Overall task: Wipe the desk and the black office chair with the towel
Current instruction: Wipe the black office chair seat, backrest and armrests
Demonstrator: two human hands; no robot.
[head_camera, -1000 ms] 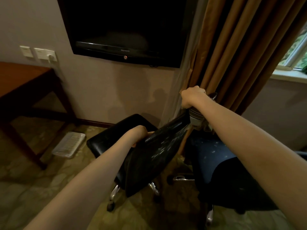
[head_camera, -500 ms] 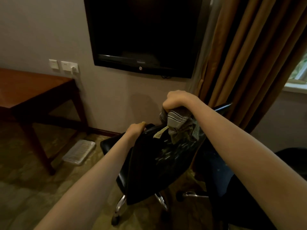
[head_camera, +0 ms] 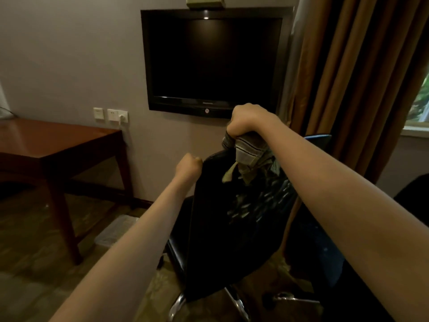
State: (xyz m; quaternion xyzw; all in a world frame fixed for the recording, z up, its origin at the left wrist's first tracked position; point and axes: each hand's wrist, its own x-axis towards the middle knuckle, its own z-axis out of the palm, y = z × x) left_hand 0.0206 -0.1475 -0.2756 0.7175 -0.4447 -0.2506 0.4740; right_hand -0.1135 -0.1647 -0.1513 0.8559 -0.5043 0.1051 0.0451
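Note:
The black office chair [head_camera: 234,231] stands in front of me, its shiny backrest facing me. My left hand [head_camera: 188,165] grips the top left edge of the backrest. My right hand [head_camera: 248,123] holds a bunched grey striped towel [head_camera: 249,154] against the top of the backrest, and the cloth hangs down over the back. The reddish wooden desk [head_camera: 53,140] stands at the left against the wall, apart from both hands.
A black TV [head_camera: 213,61] hangs on the wall ahead. Brown curtains [head_camera: 352,77] fall at the right beside a window. A second dark blue chair [head_camera: 325,240] sits close behind the black one at right. A pale flat tray [head_camera: 116,231] lies on the floor by the desk leg.
My right hand has slid the towel from the right end of the backrest top toward the left. The backrest now stands more upright and closer, and my view has tilted upward.

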